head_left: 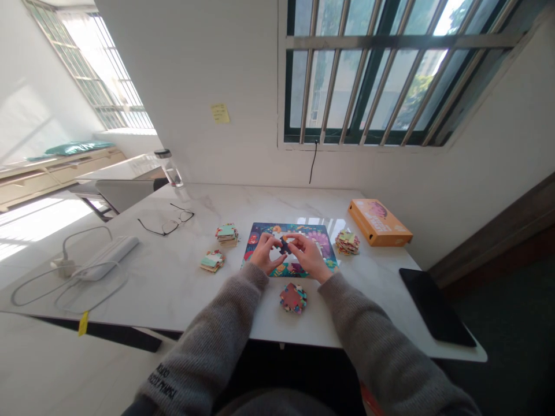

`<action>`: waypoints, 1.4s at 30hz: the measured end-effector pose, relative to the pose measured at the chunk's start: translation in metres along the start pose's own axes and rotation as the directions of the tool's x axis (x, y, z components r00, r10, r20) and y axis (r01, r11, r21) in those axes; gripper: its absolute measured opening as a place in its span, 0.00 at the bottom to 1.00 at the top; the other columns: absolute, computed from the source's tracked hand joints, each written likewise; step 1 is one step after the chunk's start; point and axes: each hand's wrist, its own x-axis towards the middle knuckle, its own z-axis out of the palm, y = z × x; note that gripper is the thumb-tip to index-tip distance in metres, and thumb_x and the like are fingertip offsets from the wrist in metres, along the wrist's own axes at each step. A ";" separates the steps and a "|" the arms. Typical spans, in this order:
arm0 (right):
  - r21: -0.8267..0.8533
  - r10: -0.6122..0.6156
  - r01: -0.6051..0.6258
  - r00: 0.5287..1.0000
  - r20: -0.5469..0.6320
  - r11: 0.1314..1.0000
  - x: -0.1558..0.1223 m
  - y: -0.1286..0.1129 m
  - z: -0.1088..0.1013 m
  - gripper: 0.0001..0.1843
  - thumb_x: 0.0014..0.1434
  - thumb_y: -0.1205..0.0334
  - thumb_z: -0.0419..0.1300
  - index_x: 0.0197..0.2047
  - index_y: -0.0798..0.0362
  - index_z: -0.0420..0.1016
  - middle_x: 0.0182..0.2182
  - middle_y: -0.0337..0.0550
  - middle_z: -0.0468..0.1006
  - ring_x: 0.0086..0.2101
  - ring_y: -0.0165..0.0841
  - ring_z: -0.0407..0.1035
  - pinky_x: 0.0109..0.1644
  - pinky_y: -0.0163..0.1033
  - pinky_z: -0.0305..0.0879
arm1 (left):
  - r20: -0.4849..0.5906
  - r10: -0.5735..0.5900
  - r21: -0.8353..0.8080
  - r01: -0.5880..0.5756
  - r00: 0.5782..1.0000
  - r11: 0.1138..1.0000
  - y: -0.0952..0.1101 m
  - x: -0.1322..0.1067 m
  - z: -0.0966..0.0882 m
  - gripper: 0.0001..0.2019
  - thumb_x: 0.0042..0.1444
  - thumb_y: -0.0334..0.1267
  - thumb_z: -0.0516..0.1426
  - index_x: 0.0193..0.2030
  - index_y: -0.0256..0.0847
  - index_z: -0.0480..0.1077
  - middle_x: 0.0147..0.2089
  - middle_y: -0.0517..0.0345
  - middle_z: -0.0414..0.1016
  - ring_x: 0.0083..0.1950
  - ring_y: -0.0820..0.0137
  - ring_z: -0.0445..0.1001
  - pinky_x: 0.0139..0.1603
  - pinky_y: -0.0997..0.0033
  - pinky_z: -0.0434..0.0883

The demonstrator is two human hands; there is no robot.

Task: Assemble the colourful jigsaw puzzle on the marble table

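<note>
White walls (208, 69), barred window (390, 69), marbled table (173, 289), bright daylight, perhaps a bench (52, 167) left.

Glossy marble-look table (182, 289), printed card puzzle board (260, 231), matt orange cardboard box (379, 222), grey knit sleeves (225, 335)

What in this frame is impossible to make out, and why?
Head view:
Small dark puzzle piece, pinched between left hand and right hand: its print is too small, fingers cover part.
Colourful puzzle board: its middle is hidden under both hands.
Yellow sticky note on the wall: any writing is too small.
Orange cardboard box: lid print blurred.
</note>
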 end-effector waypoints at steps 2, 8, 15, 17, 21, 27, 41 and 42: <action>-0.014 0.011 -0.012 0.999 -0.050 1.000 0.002 0.004 -0.003 0.17 0.64 0.54 0.56 0.52 0.54 0.74 0.26 0.35 0.70 0.28 0.30 0.67 0.36 0.36 0.66 | 0.035 0.039 -0.012 -0.039 0.999 0.999 0.001 0.000 0.000 0.13 0.53 0.37 0.63 0.44 0.42 0.68 0.45 0.54 0.64 0.44 0.67 0.69 0.44 0.65 0.73; -0.020 0.021 -0.022 1.000 -0.008 1.000 0.005 0.006 -0.013 0.19 0.65 0.55 0.55 0.54 0.54 0.71 0.26 0.33 0.67 0.27 0.29 0.65 0.34 0.36 0.65 | 0.063 0.055 -0.006 -0.055 0.996 0.998 0.002 0.001 -0.006 0.28 0.55 0.32 0.58 0.63 0.43 0.61 0.60 0.45 0.66 0.54 0.62 0.71 0.54 0.57 0.73; 0.014 0.028 -0.028 0.999 0.021 1.000 0.004 0.006 -0.009 0.18 0.65 0.55 0.55 0.54 0.53 0.70 0.25 0.33 0.68 0.27 0.30 0.67 0.35 0.37 0.69 | 0.138 0.055 -0.069 -0.046 0.989 0.997 0.002 0.000 -0.010 0.17 0.59 0.35 0.58 0.56 0.43 0.70 0.58 0.46 0.73 0.56 0.60 0.73 0.56 0.55 0.72; -0.098 -0.027 0.027 1.000 0.005 0.995 0.004 0.003 -0.012 0.15 0.64 0.56 0.56 0.51 0.52 0.73 0.30 0.38 0.73 0.31 0.31 0.70 0.39 0.39 0.71 | 0.129 0.008 -0.077 0.002 0.992 0.997 0.003 0.001 -0.011 0.16 0.58 0.36 0.59 0.53 0.43 0.71 0.57 0.46 0.74 0.51 0.62 0.75 0.52 0.57 0.73; -0.286 -0.168 0.182 0.983 0.073 0.941 0.002 -0.005 -0.019 0.15 0.61 0.57 0.63 0.51 0.49 0.75 0.47 0.47 0.75 0.42 0.36 0.72 0.46 0.43 0.72 | 0.085 -0.077 -0.108 0.086 0.993 0.990 0.004 0.002 -0.012 0.14 0.56 0.35 0.60 0.50 0.43 0.72 0.57 0.48 0.74 0.45 0.66 0.76 0.45 0.63 0.73; -0.355 -0.242 0.281 0.958 0.151 0.892 0.003 -0.005 -0.022 0.14 0.60 0.57 0.65 0.50 0.48 0.77 0.47 0.46 0.78 0.48 0.39 0.71 0.54 0.47 0.69 | 0.125 -0.128 -0.153 0.147 0.984 0.977 0.000 0.000 -0.009 0.17 0.55 0.35 0.59 0.52 0.42 0.71 0.57 0.48 0.73 0.43 0.66 0.77 0.44 0.63 0.73; -0.585 -0.112 0.176 0.983 0.144 0.792 0.004 0.018 -0.028 0.11 0.59 0.62 0.67 0.45 0.50 0.78 0.44 0.46 0.79 0.47 0.40 0.72 0.54 0.47 0.66 | 0.107 -0.228 0.131 0.214 0.968 0.968 -0.033 -0.008 -0.006 0.27 0.54 0.33 0.55 0.63 0.38 0.64 0.60 0.43 0.69 0.63 0.54 0.67 0.65 0.45 0.65; -0.592 -0.105 0.167 0.985 0.138 0.788 0.005 0.018 -0.028 0.11 0.58 0.62 0.68 0.45 0.50 0.78 0.44 0.45 0.79 0.47 0.40 0.72 0.54 0.47 0.66 | 0.113 -0.221 0.145 0.204 0.969 0.968 -0.033 -0.007 -0.009 0.27 0.54 0.34 0.55 0.63 0.38 0.64 0.60 0.43 0.69 0.63 0.54 0.67 0.65 0.45 0.65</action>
